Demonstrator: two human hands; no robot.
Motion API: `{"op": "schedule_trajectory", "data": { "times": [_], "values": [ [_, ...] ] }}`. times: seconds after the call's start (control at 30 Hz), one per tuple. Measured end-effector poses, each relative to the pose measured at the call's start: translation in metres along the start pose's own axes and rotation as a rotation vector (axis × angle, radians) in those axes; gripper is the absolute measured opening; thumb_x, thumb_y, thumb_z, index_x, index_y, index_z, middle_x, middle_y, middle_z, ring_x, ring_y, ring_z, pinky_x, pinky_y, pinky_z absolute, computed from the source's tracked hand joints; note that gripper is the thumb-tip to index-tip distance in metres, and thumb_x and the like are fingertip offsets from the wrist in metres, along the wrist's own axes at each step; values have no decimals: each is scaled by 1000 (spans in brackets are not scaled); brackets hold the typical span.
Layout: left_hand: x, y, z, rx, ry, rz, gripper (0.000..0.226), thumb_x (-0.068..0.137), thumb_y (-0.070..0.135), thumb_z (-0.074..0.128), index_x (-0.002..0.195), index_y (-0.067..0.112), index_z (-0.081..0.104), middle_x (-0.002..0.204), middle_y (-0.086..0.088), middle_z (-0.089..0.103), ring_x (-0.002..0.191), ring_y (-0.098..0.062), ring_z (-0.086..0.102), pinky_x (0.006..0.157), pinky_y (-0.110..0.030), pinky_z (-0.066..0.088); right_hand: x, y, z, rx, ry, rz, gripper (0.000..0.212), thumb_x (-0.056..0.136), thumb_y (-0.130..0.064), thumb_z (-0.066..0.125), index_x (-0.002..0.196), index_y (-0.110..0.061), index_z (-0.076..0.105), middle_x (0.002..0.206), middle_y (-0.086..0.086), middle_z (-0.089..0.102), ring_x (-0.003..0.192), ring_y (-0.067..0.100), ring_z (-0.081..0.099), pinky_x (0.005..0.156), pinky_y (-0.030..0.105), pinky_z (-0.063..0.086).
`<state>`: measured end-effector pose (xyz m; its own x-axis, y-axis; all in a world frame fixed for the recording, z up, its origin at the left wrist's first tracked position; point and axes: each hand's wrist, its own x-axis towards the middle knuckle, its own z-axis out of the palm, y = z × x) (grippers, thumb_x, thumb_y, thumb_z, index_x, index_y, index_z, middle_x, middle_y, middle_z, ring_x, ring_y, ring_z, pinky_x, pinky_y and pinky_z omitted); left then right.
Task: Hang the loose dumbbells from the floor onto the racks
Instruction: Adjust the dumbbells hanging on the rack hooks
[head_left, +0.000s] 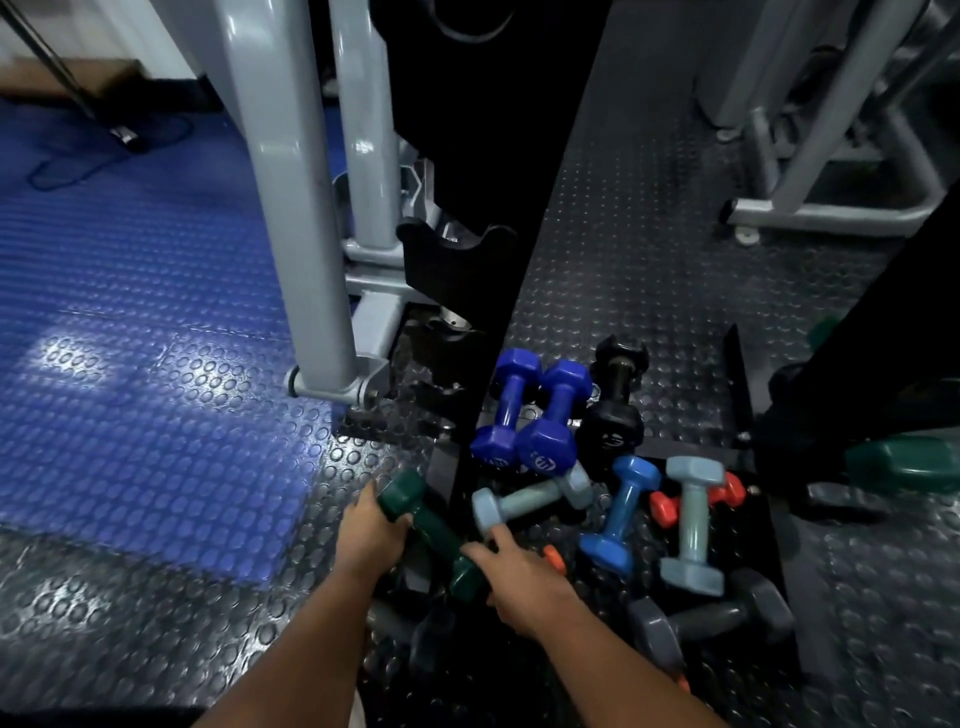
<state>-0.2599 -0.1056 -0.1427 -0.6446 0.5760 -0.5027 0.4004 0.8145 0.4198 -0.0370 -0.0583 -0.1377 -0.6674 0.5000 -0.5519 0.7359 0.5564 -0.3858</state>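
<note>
Head view: left hand (371, 535) gripping dark green dumbbell (431, 535) near its upper head; right hand (519, 577) curled over its lower head. Dumbbell tilted above studded floor (156, 597), at 9 o'clock from pale grey dumbbell (530, 501). Rack upright (498, 291) at 12 o'clock.

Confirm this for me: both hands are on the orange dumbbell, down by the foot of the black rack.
Not quite. In the head view the left hand and the right hand are on the dark green dumbbell, not the orange one, by the foot of the black rack.
</note>
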Motion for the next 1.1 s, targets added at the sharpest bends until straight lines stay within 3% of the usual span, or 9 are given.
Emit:
{"op": "schedule_trajectory", "data": {
  "times": [0.1, 0.2, 0.37, 0.53, 0.6, 0.67, 0.77, 0.9, 1.1],
  "values": [
    [-5, 0, -2, -23, -26, 35, 79, 89, 31, 80, 155, 18, 38, 129, -10, 68, 112, -31, 67, 98, -37, 53, -1, -2, 5, -68, 21, 5, 68, 90, 3, 60, 144, -29, 35, 144, 7, 27, 106, 39, 66, 92, 64, 48],
    [-2, -4, -10, -72, -45, 38, 68, 91, 26, 78, 150, 22, 46, 124, -8, 70, 103, -26, 68, 84, -30, 51, 5, -10, 1, -55, 11, -16, 62, 90, 7, 55, 141, -25, 39, 143, 4, 31, 108, 39, 67, 90, 65, 48],
    [12, -25, -15, -44, 27, 29, 65, 83, 29, 86, 141, 15, 60, 116, -13, 75, 106, -32, 70, 85, -38, 51, 3, -23, -10, 62, -35, -43, 52, 90, -2, 58, 130, -31, 43, 135, 1, 38, 115, 42, 64, 96, 68, 39],
    [32, -28, -6, -42, -13, 34, 52, 76, 44, 89, 119, 20, 70, 85, -8, 78, 78, -31, 75, 69, -43, 57, -8, -14, -29, 120, -31, -39, 46, 87, -15, 72, 121, -29, 44, 130, 5, 42, 115, 44, 61, 92, 69, 42],
    [29, -13, -10, -49, -8, 75, 45, 77, 39, 90, 113, 18, 72, 81, -11, 76, 77, -33, 73, 68, -44, 56, -12, -10, -38, 132, -8, -36, 47, 84, -16, 75, 117, -30, 44, 126, 4, 42, 114, 44, 60, 93, 70, 46],
    [22, 4, -18, -58, 1, 126, 38, 82, 27, 88, 113, 12, 72, 84, -13, 75, 78, -32, 69, 69, -41, 50, -14, -6, -46, 132, 37, -43, 48, 80, -11, 77, 114, -28, 46, 124, 4, 44, 108, 44, 61, 91, 62, 53],
    [14, 21, -30, -25, 25, 186, 40, 85, 29, 86, 117, 10, 71, 95, -16, 75, 90, -37, 69, 76, -43, 49, -23, -3, -63, 136, 82, -70, 55, 73, -6, 80, 118, -21, 53, 123, 7, 47, 103, 41, 62, 87, 48, 57],
    [-5, 47, -58, -9, 92, 224, 47, 88, 32, 82, 127, 11, 68, 113, -20, 75, 112, -43, 67, 87, -45, 49, -38, -10, -89, 135, 194, -125, 53, 86, -11, 70, 135, -21, 55, 129, 6, 51, 112, 38, 62, 96, 45, 54],
    [-31, 83, -139, -77, 180, 193, 43, 88, 29, 81, 125, 11, 68, 118, -19, 74, 114, -40, 65, 92, -45, 50, -54, -47, -135, 160, 321, -246, 67, 90, -18, 72, 151, -24, 46, 150, 0, 47, 133, 31, 54, 112, 44, 45]
  ]
}}
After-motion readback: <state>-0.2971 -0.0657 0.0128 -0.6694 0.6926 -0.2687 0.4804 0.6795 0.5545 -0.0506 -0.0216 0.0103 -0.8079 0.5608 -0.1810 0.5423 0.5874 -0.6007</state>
